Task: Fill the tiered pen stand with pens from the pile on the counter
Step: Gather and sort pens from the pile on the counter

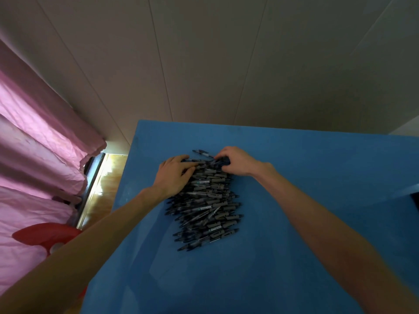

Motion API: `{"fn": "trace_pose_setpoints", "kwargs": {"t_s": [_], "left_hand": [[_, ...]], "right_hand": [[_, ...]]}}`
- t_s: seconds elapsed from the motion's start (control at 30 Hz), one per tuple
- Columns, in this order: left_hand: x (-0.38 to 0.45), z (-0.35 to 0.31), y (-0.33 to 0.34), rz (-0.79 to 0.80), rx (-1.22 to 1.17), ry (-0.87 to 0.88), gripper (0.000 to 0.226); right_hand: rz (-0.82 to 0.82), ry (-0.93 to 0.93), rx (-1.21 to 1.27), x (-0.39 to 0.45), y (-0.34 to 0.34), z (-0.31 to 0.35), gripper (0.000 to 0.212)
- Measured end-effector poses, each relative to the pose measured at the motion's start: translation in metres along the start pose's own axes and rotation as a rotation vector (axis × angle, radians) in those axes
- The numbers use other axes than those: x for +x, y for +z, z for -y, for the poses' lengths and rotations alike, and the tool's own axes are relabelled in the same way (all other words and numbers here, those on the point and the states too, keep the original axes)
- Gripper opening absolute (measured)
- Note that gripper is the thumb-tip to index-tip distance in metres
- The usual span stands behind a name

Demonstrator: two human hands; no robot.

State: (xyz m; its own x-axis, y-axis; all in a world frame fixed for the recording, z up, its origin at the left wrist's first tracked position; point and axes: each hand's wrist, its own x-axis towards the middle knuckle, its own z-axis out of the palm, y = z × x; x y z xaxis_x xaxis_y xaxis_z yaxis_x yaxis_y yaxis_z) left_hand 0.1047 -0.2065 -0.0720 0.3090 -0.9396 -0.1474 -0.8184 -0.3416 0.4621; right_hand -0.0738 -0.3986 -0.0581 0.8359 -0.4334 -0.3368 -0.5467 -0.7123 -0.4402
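A pale panelled wall [226, 60] rises behind a blue counter [294, 257], and a pink curtain [38, 143] hangs in folds at the left, with a strip of yellowish floor [102, 182] showing between curtain and counter. Low at the left edge a red plastic thing [43, 234] pokes out (what it is cannot be told).

On the counter, near its middle, lies the pile [204, 205] of dark pens with grey grips, most lying roughly crosswise, heaped and touching. One pen [203, 152] lies just beyond the pile's far end, apart from the rest.

Both bare arms reach in to the far end of the pile. The left hand [173, 175] lies palm down on the pens at the far left, fingers fairly straight and spread over them, pressing rather than gripping. The right hand [235, 160] is at the far right corner, its fingers curled down into the pens and seemingly pinching some there, though the fingertips are hidden among them.
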Motion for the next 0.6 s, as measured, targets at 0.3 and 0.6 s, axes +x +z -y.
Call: {"fn": "trace_pose_setpoints", "kwargs": {"t_s": [0.3, 0.6], "left_hand": [[0.013, -0.003, -0.01, -0.118, -0.046, 0.08, 0.013], [0.026, -0.036, -0.011, -0.082, -0.033, 0.251, 0.013]], "right_hand": [[-0.06, -0.002, 0.007, -0.01, -0.009, -0.016, 0.035], [-0.149, 0.043, 0.033, -0.013, -0.005, -0.022, 0.017]]}}
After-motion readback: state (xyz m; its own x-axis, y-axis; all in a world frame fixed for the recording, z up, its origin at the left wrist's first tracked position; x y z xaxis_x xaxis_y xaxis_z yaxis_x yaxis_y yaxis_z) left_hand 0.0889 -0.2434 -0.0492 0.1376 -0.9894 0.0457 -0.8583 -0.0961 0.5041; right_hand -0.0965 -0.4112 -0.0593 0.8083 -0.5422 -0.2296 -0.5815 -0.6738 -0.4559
